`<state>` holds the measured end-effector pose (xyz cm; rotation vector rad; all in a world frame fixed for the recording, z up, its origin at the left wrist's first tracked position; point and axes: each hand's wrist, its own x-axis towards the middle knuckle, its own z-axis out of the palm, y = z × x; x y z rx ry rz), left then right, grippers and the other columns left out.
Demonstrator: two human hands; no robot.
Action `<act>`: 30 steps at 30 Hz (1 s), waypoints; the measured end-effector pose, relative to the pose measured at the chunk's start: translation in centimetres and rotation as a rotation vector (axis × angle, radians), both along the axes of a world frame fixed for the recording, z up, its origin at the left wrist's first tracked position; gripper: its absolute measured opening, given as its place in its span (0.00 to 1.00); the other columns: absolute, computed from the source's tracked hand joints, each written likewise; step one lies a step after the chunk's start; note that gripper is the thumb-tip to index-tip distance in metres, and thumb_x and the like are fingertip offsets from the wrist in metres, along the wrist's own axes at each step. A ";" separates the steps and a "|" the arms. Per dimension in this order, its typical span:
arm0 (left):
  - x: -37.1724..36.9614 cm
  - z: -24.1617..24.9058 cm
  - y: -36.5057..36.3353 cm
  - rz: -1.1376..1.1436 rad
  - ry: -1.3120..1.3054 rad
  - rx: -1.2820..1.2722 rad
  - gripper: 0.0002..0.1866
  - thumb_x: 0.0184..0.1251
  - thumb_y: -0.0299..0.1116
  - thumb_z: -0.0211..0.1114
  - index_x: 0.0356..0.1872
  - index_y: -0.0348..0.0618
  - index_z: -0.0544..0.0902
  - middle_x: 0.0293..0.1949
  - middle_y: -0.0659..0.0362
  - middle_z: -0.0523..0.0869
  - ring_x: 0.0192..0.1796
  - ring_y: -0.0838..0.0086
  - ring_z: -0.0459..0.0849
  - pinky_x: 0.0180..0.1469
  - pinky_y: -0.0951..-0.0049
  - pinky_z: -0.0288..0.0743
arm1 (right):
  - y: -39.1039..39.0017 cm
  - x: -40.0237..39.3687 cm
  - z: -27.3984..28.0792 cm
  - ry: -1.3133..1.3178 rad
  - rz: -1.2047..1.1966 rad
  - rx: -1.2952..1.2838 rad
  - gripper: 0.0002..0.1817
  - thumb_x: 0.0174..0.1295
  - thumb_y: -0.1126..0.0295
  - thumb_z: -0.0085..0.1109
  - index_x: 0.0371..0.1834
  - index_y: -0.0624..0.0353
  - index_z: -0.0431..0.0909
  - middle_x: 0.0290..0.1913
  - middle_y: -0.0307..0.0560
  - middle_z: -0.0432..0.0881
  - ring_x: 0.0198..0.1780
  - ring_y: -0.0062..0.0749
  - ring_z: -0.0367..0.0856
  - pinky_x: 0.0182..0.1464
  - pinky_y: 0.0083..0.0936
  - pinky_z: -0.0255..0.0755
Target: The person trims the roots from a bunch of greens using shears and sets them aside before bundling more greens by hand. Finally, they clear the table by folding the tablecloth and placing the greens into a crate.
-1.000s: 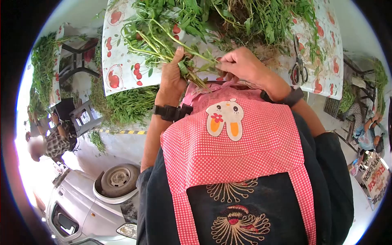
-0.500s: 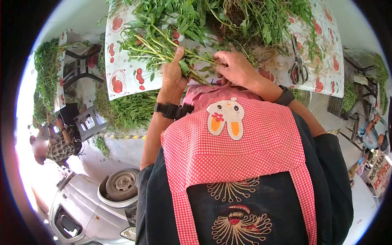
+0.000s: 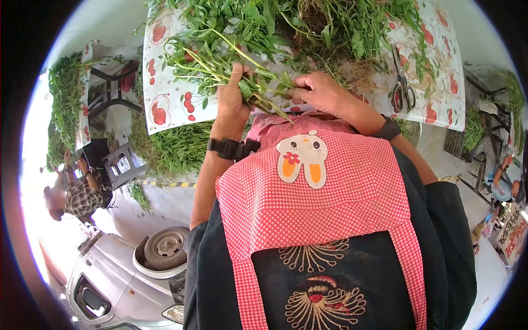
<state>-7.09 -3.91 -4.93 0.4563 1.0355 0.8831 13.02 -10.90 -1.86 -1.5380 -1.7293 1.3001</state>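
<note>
My left hand [image 3: 233,104] is closed round a bunch of leafy green stems [image 3: 206,69]. The cut ends point down toward my apron, and the tops lie over the table's edge side. My right hand [image 3: 324,96] is closed just to the right of the bunch, thumb and fingertips pinching a leafy stem [image 3: 250,59] that slants across it. Part of that stem is hidden behind the fingers. Black-handled scissors [image 3: 404,91] lie on the cherry-print tablecloth [image 3: 206,110], to the right of my right hand.
A large heap of greens [image 3: 236,22] with tangled roots [image 3: 311,25] covers the table's far side. More greens [image 3: 181,146] lie below the table at left. A silver vehicle [image 3: 121,275] stands lower left. One person [image 3: 82,192] sits at far left, another [image 3: 500,181] at far right.
My right hand has shifted slightly right and down. The slanting stem has moved a little up and right over the bunch. My left hand keeps its hold with little movement.
</note>
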 end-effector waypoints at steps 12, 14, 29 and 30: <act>1.6 -1.3 0.3 0.239 0.083 0.035 0.13 0.68 0.39 0.59 0.38 0.37 0.77 0.35 0.56 0.80 0.34 0.71 0.79 0.35 0.67 0.79 | -0.9 -1.2 0.4 0.164 -0.037 -0.328 0.18 0.62 0.59 0.53 0.31 0.68 0.76 0.23 0.56 0.78 0.24 0.35 0.77 0.30 0.32 0.70; 1.5 -2.0 0.5 0.252 0.050 0.078 0.13 0.68 0.39 0.59 0.41 0.38 0.76 0.34 0.56 0.80 0.33 0.70 0.79 0.34 0.67 0.79 | -0.8 -1.5 0.3 0.080 0.008 -0.261 0.19 0.62 0.58 0.53 0.31 0.68 0.77 0.24 0.57 0.78 0.26 0.38 0.77 0.32 0.34 0.70; -0.5 0.8 -0.8 0.013 0.014 0.041 0.17 0.68 0.45 0.58 0.38 0.39 0.76 0.27 0.59 0.78 0.24 0.75 0.74 0.25 0.73 0.73 | 1.3 -0.2 0.8 0.422 -0.278 -0.209 0.16 0.68 0.59 0.47 0.36 0.62 0.75 0.19 0.42 0.75 0.16 0.23 0.71 0.21 0.26 0.67; -0.7 0.9 -0.9 -0.050 0.065 0.032 0.17 0.68 0.47 0.57 0.37 0.41 0.77 0.26 0.62 0.77 0.23 0.78 0.73 0.24 0.76 0.71 | 1.5 -0.6 1.2 0.425 -0.276 -0.206 0.16 0.68 0.59 0.47 0.36 0.62 0.75 0.19 0.42 0.75 0.16 0.23 0.71 0.21 0.26 0.67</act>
